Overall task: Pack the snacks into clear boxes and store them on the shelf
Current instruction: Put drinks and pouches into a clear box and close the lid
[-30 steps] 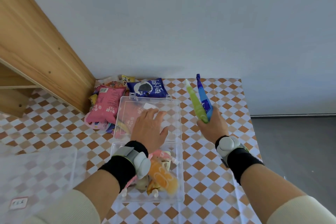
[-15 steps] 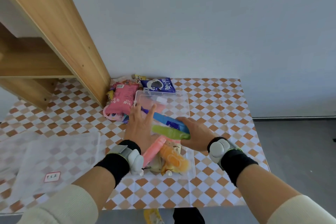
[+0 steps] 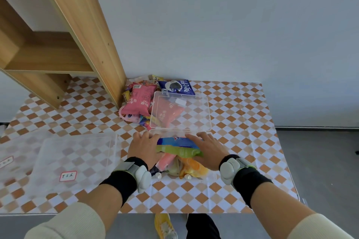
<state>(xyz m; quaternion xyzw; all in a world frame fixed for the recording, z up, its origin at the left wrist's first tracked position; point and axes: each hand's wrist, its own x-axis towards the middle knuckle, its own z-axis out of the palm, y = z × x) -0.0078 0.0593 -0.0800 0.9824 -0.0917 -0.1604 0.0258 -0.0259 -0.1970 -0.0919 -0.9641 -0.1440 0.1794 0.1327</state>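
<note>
**A:** Start at the grip. What is each hand doing?

**B:** Both lie flat and spread, clenched on nothing. The right hand (image 3: pixel 208 148) presses on the right end of the blue pouch (image 3: pixel 175 140) and the green pouch (image 3: pixel 178 150); the left hand (image 3: pixel 144 146) rests on their left end. A second ago the right hand held those two pouches upright above the counter (image 3: pixel 242 141), and half a second ago it was swinging them sideways over the box. Now it has let go and they lie crosswise in the open clear box (image 3: pixel 210 175), on top of the pink stick (image 3: pixel 166 162) and the orange pouch (image 3: pixel 192 167).

**A:** So what does that mean for the job?

**B:** This box looks close to full, I'd say. The palms seem to be flattening the pile so the lid (image 3: pixel 200 114), folded back and lying open behind the box, can close. That is a judgement, not something shown.

**A:** And the arms?

**B:** Both forearms reach forward and slightly inward, wrists level, fingers pointing toward the hinge edge.

**A:** What is left?

**B:** A heap of snack packets (image 3: pixel 139 101) sits by the foot of the wooden shelf (image 3: pixel 81 25), and a navy bag (image 3: pixel 176 87) lies behind the lid. Another clear box (image 3: pixel 77 161) with a red-edged label waits on the left. Nothing is visible on the shelf.
</note>
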